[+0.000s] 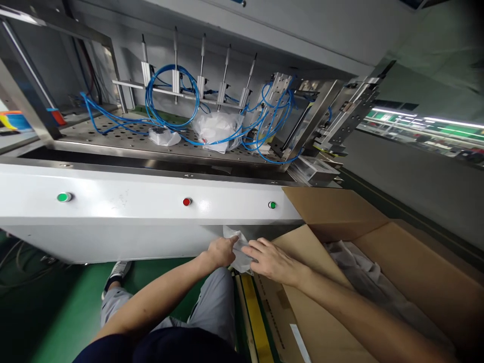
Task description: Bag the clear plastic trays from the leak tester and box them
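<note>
My left hand [221, 250] and my right hand [270, 259] meet low in front of the white machine panel [124, 217]. Both pinch a small clear plastic bag [237, 247], crumpled between them. The left fingers close on its left edge. Over the bag's right side, the right fingers lie curled, beside the flap of an open cardboard box [333, 212].
The box holds a white plastic liner [363, 272]. On the perforated steel deck [113, 136] lie blue air hoses [170, 96] and two bagged items [219, 128]. Green and red buttons [186, 201] dot the panel. My shoe [118, 272] rests on the green floor.
</note>
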Demonstrator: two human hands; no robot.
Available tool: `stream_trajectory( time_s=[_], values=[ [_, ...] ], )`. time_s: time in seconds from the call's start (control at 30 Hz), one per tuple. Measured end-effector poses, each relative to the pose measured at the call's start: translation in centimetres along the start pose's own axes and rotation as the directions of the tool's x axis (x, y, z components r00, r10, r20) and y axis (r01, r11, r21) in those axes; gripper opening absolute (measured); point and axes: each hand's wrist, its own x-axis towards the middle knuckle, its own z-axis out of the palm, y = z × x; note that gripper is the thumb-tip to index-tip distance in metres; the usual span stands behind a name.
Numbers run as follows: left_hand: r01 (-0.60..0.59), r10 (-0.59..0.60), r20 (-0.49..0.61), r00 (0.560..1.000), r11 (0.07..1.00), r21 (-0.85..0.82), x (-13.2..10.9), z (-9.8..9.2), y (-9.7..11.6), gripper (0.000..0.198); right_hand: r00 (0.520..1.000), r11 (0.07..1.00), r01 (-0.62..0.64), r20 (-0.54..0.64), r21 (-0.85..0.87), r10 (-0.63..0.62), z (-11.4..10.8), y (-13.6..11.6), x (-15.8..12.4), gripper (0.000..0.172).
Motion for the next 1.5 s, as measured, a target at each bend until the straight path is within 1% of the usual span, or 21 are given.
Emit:
stream_trajectory(
  time_s=[0.07,0.13,0.23,0.33,0.43,0.53,0.6,0.63,0.73,0.8,0.87,0.93,0.97,1.03,1.07,1.1,1.17,1.23,1.3,1.4,1.5],
  values=[
    [-0.004,0.004,-0.002,1.0,1.0,0.02,0.0,0.3,0.1,0.084,0.997,0.998,-0.061,0.047,0.02,0.06,0.7,-0.1,-0.3,0.019],
    [-0.008,0.008,-0.006,1.0,0.999,0.033,0.0,0.5,0.2,0.081,0.98,0.983,-0.17,0.115,0.063,0.162,1.4,-0.1,-0.7,0.012],
    [-0.031,0.032,-0.001,1.0,0.999,0.035,-0.3,0.5,0.5,0.079,0.938,0.945,-0.317,0.175,0.082,0.299,2.3,-0.1,-1.2,0.018],
    [-0.068,0.068,-0.018,0.998,0.998,0.016,-0.5,0.1,1.0,0.076,0.924,0.933,-0.355,0.172,0.057,0.341,3.0,-0.1,-1.5,0.017],
    [-0.114,0.113,-0.073,0.991,0.993,-0.013,-0.7,-0.5,1.6,0.065,0.937,0.945,-0.324,0.156,0.052,0.313,3.4,-0.4,-1.6,0.015],
    [-0.241,0.22,-0.168,0.961,0.963,-0.119,-0.8,-1.3,2.1,0.057,0.955,0.955,-0.288,0.086,0.066,0.282,3.5,-0.6,-1.6,0.015],
    [-0.338,0.278,-0.239,0.931,0.903,-0.267,-0.7,-1.8,2.1,0.052,0.956,0.951,-0.293,0.003,0.098,0.294,3.5,-0.6,-1.5,0.013],
    [-0.369,0.288,-0.261,0.921,0.86,-0.353,-0.7,-2.0,2.1,0.051,0.952,0.948,-0.298,-0.039,0.114,0.304,3.5,-0.6,-1.5,0.011],
    [-0.376,0.269,-0.267,0.925,0.75,-0.544,-0.5,-2.2,1.9,0.057,0.936,0.941,-0.305,-0.138,0.146,0.325,3.3,-0.5,-1.3,0.006],
    [-0.376,0.24,-0.3,0.923,0.719,-0.584,-0.5,-1.9,1.9,0.057,0.919,0.936,-0.318,-0.194,0.151,0.344,3.3,-0.4,-1.3,0.006],
    [-0.405,0.21,-0.378,0.902,0.716,-0.568,-0.8,-1.5,1.9,0.051,0.892,0.916,-0.362,-0.222,0.172,0.395,3.4,-0.3,-1.3,0.005],
    [-0.425,0.201,-0.442,0.874,0.757,-0.496,-1.3,-1.1,2.0,0.049,0.855,0.877,-0.431,-0.216,0.21,0.472,3.4,-0.4,-1.3,0.005],
    [-0.419,0.209,-0.451,0.868,0.796,-0.437,-1.7,-1.0,2.2,0.05,0.836,0.855,-0.463,-0.207,0.233,0.509,3.4,-0.4,-1.3,0.004],
    [-0.377,0.233,-0.421,0.876,0.877,-0.299,-2.4,-0.9,2.5,0.056,0.808,0.831,-0.498,-0.213,0.249,0.549,3.2,-0.6,-1.1,0.003],
    [-0.359,0.249,-0.388,0.888,0.901,-0.244,-2.7,-1.0,2.7,0.06,0.807,0.835,-0.498,-0.228,0.236,0.545,3.0,-0.7,-1.0,0.001],
    [-0.346,0.257,-0.353,0.9,0.913,-0.216,-2.9,-1.1,3.0,0.062,0.815,0.849,-0.483,-0.242,0.215,0.526,2.8,-0.8,-1.0,0.002],
    [-0.337,0.254,-0.311,0.916,0.907,-0.252,-3.3,-1.4,3.7,0.055,0.853,0.894,-0.421,-0.27,0.154,0.447,2.2,-1.0,-0.8,0.008],
    [-0.342,0.223,-0.337,0.915,0.87,-0.354,-3.5,-1.7,4.4,0.046,0.891,0.934,-0.343,-0.278,0.104,0.358,1.7,-1.1,-0.7,0.011],
    [-0.341,0.168,-0.386,0.907,0.833,-0.437,-3.4,-1.9,5.0,0.043,0.912,0.953,-0.289,-0.279,0.085,0.302,1.4,-1.0,-0.6,0.012],
    [-0.317,0.121,-0.413,0.903,0.837,-0.447,-3.2,-1.8,5.4,0.045,0.92,0.955,-0.248,-0.268,0.161,0.284,1.5,-0.7,-0.7,0.015],
    [-0.306,0.139,-0.41,0.902,0.874,-0.377,-3.1,-1.4,5.4,0.046,0.913,0.921,-0.249,-0.244,0.299,0.326,2.5,-0.5,-1.1,0.011]
  ],
)
